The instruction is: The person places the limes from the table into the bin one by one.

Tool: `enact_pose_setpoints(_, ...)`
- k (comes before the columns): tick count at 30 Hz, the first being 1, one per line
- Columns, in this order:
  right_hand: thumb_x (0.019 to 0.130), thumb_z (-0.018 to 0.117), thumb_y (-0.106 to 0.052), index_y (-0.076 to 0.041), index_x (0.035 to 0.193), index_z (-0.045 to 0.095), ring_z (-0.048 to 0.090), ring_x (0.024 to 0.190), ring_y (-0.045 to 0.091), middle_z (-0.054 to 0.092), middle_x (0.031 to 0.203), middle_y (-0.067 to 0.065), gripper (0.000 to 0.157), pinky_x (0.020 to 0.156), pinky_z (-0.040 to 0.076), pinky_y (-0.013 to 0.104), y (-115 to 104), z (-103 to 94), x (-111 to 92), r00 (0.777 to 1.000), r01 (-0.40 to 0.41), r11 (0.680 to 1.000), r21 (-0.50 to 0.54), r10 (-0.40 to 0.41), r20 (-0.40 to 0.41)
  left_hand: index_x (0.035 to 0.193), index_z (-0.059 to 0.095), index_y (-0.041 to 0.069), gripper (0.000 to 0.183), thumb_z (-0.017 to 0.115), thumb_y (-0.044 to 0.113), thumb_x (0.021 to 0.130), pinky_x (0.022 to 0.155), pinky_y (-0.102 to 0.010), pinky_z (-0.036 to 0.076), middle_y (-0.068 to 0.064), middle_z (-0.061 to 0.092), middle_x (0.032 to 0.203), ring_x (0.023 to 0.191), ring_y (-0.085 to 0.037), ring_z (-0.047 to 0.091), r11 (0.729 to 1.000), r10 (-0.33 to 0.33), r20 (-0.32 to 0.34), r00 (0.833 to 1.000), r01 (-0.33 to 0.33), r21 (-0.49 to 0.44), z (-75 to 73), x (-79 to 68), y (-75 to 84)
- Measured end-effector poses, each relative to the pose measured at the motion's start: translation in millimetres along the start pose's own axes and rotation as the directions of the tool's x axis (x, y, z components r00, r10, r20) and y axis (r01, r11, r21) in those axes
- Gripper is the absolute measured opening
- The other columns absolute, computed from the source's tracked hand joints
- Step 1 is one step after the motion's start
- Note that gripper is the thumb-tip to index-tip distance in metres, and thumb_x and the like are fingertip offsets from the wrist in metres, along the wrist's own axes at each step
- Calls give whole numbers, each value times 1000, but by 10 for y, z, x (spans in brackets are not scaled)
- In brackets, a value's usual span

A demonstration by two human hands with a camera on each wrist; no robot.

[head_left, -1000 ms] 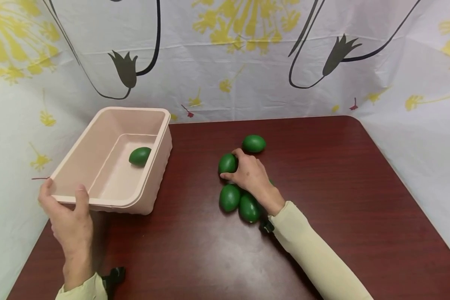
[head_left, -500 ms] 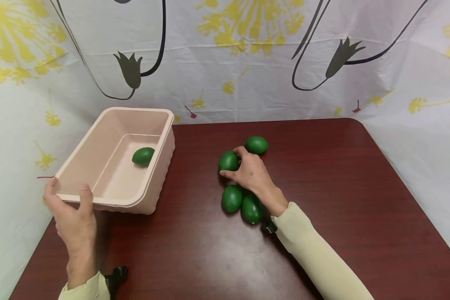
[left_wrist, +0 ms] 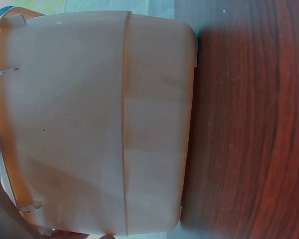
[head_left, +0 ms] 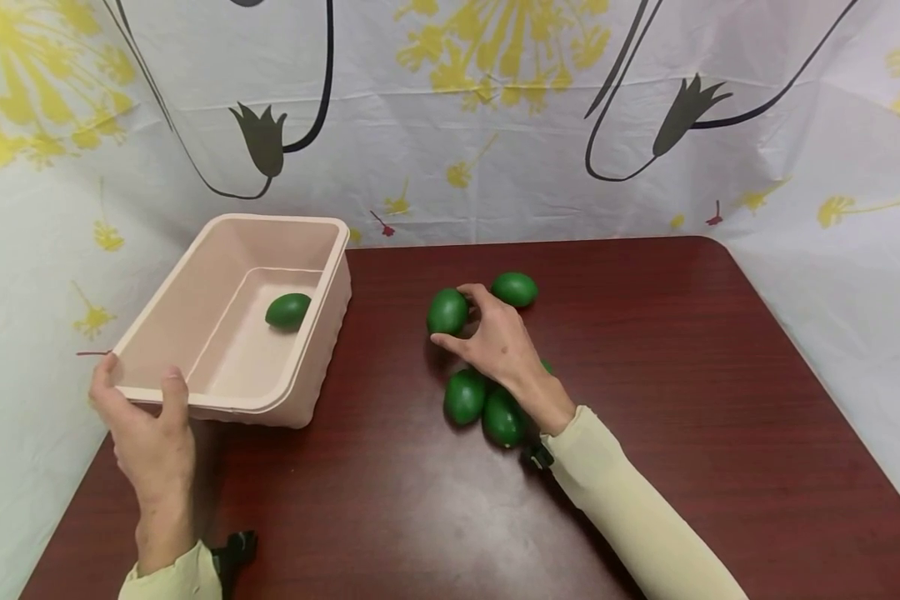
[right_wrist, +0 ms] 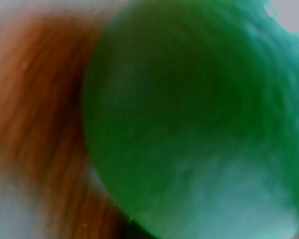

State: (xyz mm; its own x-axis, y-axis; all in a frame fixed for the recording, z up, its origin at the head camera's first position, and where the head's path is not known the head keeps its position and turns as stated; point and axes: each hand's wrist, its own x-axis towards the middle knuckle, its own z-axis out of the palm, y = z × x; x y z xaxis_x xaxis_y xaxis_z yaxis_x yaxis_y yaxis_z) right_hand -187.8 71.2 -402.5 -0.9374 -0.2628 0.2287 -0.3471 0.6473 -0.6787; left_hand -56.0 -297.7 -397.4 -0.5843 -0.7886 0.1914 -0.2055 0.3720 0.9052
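Observation:
My left hand (head_left: pixel 150 442) grips the near left corner of a pale pink plastic bin (head_left: pixel 311 358), with the thumb over its rim. The left wrist view shows the bin's outer wall (left_wrist: pixel 74 119) close up. One green oval fruit (head_left: pixel 287 312) lies inside the bin. My right hand (head_left: pixel 502 342) pinches another green oval fruit (head_left: pixel 447 312) between thumb and fingers, with a shadow beneath it. Under that wrist lie more of them, a left one (head_left: pixel 465 397) and a right one (head_left: pixel 503 418), plus one mostly hidden. A blurred green fruit (right_wrist: pixel 189 119) fills the right wrist view.
A further green fruit (head_left: pixel 514 289) rests just behind my right hand. Everything stands on a dark red wooden table (head_left: pixel 390 500). A white cloth printed with flowers (head_left: pixel 465 167) hangs along its back and sides.
My right hand has lifted the pinched fruit slightly and moved it a little left and away from me. The left hand keeps its grip on the bin. The head view has shifted slightly.

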Motion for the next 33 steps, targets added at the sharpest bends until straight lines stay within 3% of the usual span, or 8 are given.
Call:
enact_pose_setpoints(10, 79, 90, -40, -13, 139, 57, 74, 101, 27, 71, 123, 5, 73, 87, 58, 42, -93, 36, -7, 996, 80, 996, 46, -78, -50, 155, 31, 47, 66, 57, 46, 94, 114, -58, 26, 13, 36, 164, 146, -34, 43, 1000, -4, 1, 1000, 4, -1, 3, 12, -4)
enact_pose_setpoints(21, 77, 91, -38, -11, 136, 59, 73, 98, 25, 72, 119, 3, 72, 89, 58, 40, -190, 61, -30, 976, 192, 980, 54, -186, -111, 155, 31, 47, 66, 57, 45, 95, 114, -58, 26, 11, 37, 164, 145, -35, 44, 1000, -3, 3, 1000, 3, 1, 13, 11, -14)
enact_pose_setpoints(33, 79, 88, -42, -11, 137, 59, 70, 98, 18, 72, 117, 0, 72, 86, 57, 38, -297, 130, -83, 960, 245, 969, -10, -244, -135, 155, 30, 48, 66, 57, 46, 95, 114, -60, 25, 13, 37, 164, 146, -35, 43, 1000, -11, 7, 1000, 11, 2, 10, 9, -19)
